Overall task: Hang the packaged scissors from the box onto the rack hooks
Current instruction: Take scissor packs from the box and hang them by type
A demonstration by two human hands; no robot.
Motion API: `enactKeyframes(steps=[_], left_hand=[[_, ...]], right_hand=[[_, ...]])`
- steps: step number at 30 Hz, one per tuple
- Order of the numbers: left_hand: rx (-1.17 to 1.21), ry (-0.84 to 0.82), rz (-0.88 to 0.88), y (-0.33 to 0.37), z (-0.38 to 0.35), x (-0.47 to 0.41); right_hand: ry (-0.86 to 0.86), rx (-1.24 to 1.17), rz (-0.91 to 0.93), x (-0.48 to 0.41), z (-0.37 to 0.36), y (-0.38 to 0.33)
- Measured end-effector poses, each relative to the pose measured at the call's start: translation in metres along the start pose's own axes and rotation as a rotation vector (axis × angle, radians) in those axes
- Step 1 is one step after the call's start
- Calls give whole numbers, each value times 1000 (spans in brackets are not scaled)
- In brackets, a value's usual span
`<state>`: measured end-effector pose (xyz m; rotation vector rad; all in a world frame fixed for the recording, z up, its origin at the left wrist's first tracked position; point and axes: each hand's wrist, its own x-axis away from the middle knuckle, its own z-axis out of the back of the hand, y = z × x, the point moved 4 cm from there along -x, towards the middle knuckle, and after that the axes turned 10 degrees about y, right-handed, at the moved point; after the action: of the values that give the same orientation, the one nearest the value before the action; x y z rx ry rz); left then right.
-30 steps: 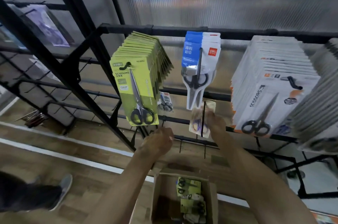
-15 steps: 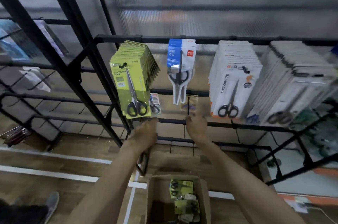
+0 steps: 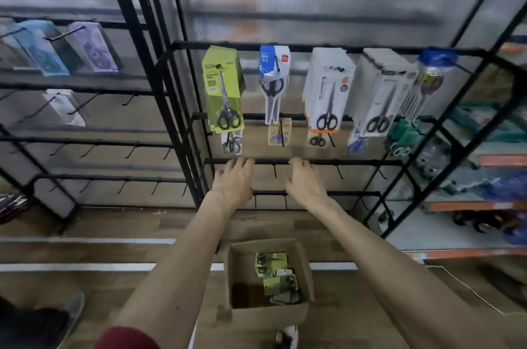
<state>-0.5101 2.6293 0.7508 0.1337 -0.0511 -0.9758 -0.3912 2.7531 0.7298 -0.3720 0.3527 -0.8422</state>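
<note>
A black metal wire rack (image 3: 356,162) fills the view, with a stack of lime-green scissors cards (image 3: 224,97) hanging leftmost on its top bar. On the wooden floor below stands an open brown cardboard box (image 3: 268,317) with green packaged scissors (image 3: 271,261) lying inside. The left hand (image 3: 233,181) and right hand (image 3: 306,184) reach toward the third bar, fingers loose, holding nothing. A small tan scissors pack (image 3: 279,131) hangs on a second-row hook above the right hand.

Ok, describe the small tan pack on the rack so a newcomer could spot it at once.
On the black rack, find the blue-topped pack in the top row. The tan pack hangs right below it on the second bar. Its scissors have bluish handles; the small packs either side show dark ones.
</note>
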Motion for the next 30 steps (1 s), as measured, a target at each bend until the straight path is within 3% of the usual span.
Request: enactKeyframes(steps=[7,16,22,30], left_hand=[[35,-6,30,7,12,31],[98,-62,80,45,-14,-9],[102,-145,67,74,-51,-30],[118,-200,109,51,-75,-45]], right_hand=[[3,20,9,30,16,0],[21,16,35,7,30,24],[-114,66,72,-9,6,61],[-228,6,27,-23,-29,78]])
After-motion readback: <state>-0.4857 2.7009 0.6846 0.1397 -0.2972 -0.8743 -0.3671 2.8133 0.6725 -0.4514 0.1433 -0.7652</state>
